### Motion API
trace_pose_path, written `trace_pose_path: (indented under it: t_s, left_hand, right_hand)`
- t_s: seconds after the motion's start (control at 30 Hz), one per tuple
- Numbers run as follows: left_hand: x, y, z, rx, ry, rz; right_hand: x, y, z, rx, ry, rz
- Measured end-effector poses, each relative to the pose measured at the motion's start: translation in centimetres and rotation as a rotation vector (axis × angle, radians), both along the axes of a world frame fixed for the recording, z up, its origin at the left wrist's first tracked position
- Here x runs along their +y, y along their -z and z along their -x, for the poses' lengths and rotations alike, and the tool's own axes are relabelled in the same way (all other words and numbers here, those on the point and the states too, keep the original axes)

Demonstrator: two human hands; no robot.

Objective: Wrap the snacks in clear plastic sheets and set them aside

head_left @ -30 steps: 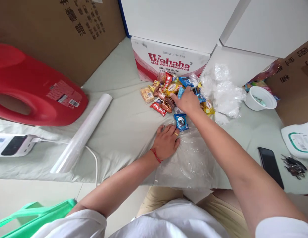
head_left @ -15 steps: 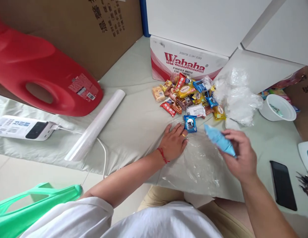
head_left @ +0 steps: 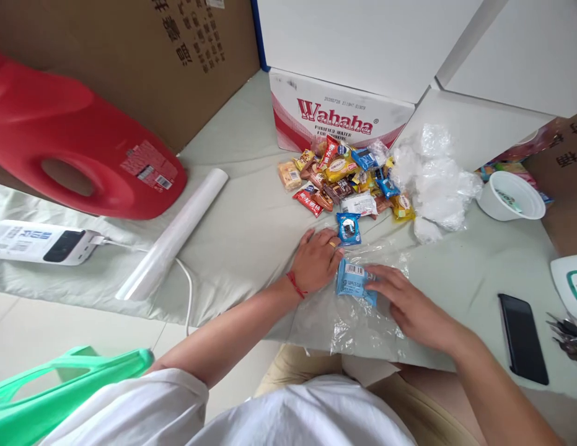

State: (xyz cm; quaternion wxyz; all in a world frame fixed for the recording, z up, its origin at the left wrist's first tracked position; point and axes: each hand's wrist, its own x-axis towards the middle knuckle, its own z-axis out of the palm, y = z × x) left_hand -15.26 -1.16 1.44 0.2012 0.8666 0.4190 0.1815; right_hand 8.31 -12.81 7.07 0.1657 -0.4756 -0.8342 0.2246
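A light blue snack packet (head_left: 356, 282) lies on a thin sheet of clear plastic film (head_left: 344, 325) spread over the cloth. My right hand (head_left: 404, 300) touches the packet's right side with outstretched fingers. To the left, my left hand (head_left: 316, 257) rests flat on the cloth at the film's edge, fingers spread, close to the packet. Just beyond its fingertips sits a darker blue snack packet (head_left: 348, 229). Behind that is a pile of wrapped snacks (head_left: 339, 179) in red, yellow, brown and white wrappers.
Wrapped clear-plastic bundles (head_left: 439, 179) and a white tub (head_left: 511, 197) stand at the right, with a black phone (head_left: 523, 337) nearer me. At the left are a plastic film roll (head_left: 171, 238), a red jug (head_left: 88, 148) and a white power bank (head_left: 46, 241). A Wahaba-style carton (head_left: 339, 114) stands behind.
My right hand has moved left and down, laying the light blue packet on the film, and its fingers have loosened. My left hand stays in place. The view has shifted slightly.
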Motion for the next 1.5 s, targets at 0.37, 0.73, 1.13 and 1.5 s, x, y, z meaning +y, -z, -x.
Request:
trace_pose_path:
  t_s: [0.37,0.73,1.13,1.5]
  left_hand:
    - [0.0,0.8,0.1,0.047,0.041,-0.118]
    - [0.0,0.4,-0.1,0.045,0.044,-0.121]
    - [0.0,0.7,-0.1,0.038,0.042,-0.143]
    - [-0.1,0.1,-0.2,0.048,0.044,-0.108]
  right_hand:
    - [19.9,-3.0,2.1,-0.553,0.507,-0.108]
    - [21.6,-0.4,7.1,-0.669,0.255,-0.065]
    - [27.4,-2.0,2.7,-0.388,0.584,-0.443]
    - [23.7,-3.3,3.0,-0.780,0.231,-0.035]
